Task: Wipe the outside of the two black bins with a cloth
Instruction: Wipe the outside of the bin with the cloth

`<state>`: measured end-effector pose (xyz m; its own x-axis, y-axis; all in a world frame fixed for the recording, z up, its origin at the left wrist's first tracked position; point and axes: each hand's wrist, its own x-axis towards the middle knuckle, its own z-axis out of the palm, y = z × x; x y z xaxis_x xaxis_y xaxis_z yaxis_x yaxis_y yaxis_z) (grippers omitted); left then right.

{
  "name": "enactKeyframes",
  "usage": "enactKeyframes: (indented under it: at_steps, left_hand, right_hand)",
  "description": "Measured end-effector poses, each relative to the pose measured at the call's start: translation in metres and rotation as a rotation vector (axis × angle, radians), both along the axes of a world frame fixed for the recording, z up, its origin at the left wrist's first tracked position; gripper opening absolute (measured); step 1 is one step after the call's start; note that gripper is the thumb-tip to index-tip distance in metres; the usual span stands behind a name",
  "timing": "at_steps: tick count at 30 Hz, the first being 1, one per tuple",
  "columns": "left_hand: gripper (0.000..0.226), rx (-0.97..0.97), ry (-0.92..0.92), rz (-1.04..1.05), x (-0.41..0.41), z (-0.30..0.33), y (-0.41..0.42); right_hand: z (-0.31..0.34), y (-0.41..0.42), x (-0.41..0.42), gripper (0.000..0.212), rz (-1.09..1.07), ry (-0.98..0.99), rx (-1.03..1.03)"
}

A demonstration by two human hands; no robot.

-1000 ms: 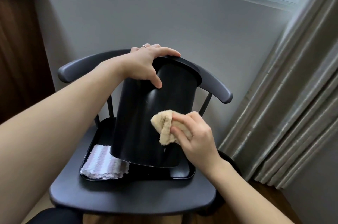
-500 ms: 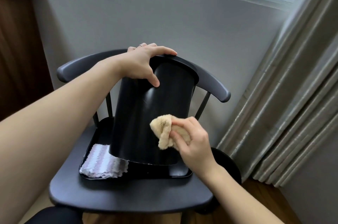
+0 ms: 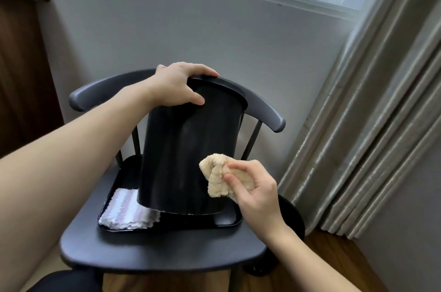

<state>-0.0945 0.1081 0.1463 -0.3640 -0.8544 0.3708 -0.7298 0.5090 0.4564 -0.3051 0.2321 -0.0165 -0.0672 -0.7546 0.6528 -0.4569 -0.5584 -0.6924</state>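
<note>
Bin wiping under way: a black bin stands tilted on a dark tray at the centre of a chair, its lower near edge lifted off the tray. At 12 o'clock the left hand steadies it, fingers curled over the rim and thumb pressed on the wall. At 4 o'clock the right hand pinches a bunched tan cloth between thumb and fingers and holds it against the bin's lower right wall.

Judged from this, the first bin's outside is being wiped, with the near right side in hand. The next move likely calls for turning the bin under the left grip so the far wall comes round to the cloth, keeping the tilt steady so it does not slide off the tray.

A striped towel lies folded in the tray at 8 o'clock, partly under the bin. Only one bin can be surely made out. No brand, label or writing can be read anywhere.
</note>
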Motion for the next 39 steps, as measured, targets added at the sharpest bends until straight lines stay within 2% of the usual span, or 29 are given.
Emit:
enactKeyframes:
  at_steps: [6,16,24,31,39]
  left_hand:
    - [0.064,-0.025,0.058,0.0,-0.012,-0.002,0.033]
    - [0.066,-0.218,0.072,-0.094,-0.063,0.01,0.139]
    - [0.062,-0.197,0.049,-0.173,-0.127,0.005,0.206]
    - [0.059,-0.184,0.047,-0.337,-0.208,-0.015,0.217]
    - [0.058,-0.118,0.056,-0.492,-0.327,-0.055,0.177]
  right_hand:
    - [0.013,0.027,-0.016,0.016,-0.022,-0.031,-0.013]
    - [0.028,0.12,-0.057,0.015,-0.038,-0.029,-0.074]
    - [0.04,0.19,-0.099,0.015,-0.102,-0.051,-0.096]
    - [0.036,0.216,-0.152,0.015,-0.247,-0.081,-0.059]
    - [-0.001,0.206,-0.235,0.01,-0.48,-0.246,0.034]
